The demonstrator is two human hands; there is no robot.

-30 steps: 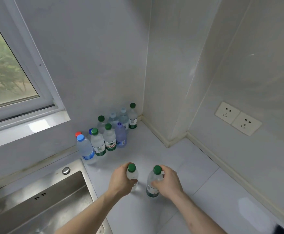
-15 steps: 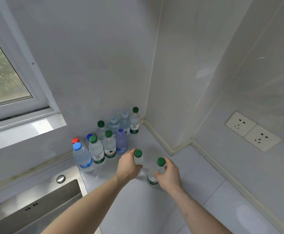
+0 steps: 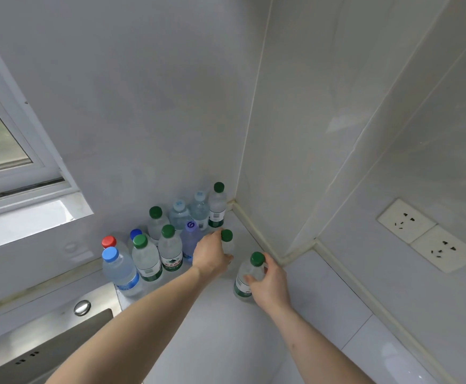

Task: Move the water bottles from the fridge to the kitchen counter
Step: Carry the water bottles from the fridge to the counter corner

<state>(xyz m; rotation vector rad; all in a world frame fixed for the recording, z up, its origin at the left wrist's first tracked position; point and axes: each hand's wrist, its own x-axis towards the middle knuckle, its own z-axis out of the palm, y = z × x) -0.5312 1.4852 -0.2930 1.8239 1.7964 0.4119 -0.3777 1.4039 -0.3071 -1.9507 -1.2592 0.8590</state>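
My left hand (image 3: pixel 209 254) grips a green-capped water bottle (image 3: pixel 227 236) upright on the white counter (image 3: pixel 218 336), right beside the purple-tinted bottle (image 3: pixel 189 239); the hand hides most of its body. My right hand (image 3: pixel 267 284) holds a second green-capped bottle (image 3: pixel 247 275), standing on the counter a little nearer to me. Several more bottles (image 3: pixel 170 248) with green, blue and red caps cluster in the corner against the back wall.
A steel sink (image 3: pixel 40 345) lies at the lower left, its edge close to the blue-capped bottle (image 3: pixel 119 271). A window (image 3: pixel 1 145) sits above it. Two wall sockets (image 3: pixel 428 235) are on the right wall. Walls close the corner behind the bottles.
Both hands have carried their bottles farther toward the corner. The left bottle now stands against the cluster, and the right one has followed behind it.
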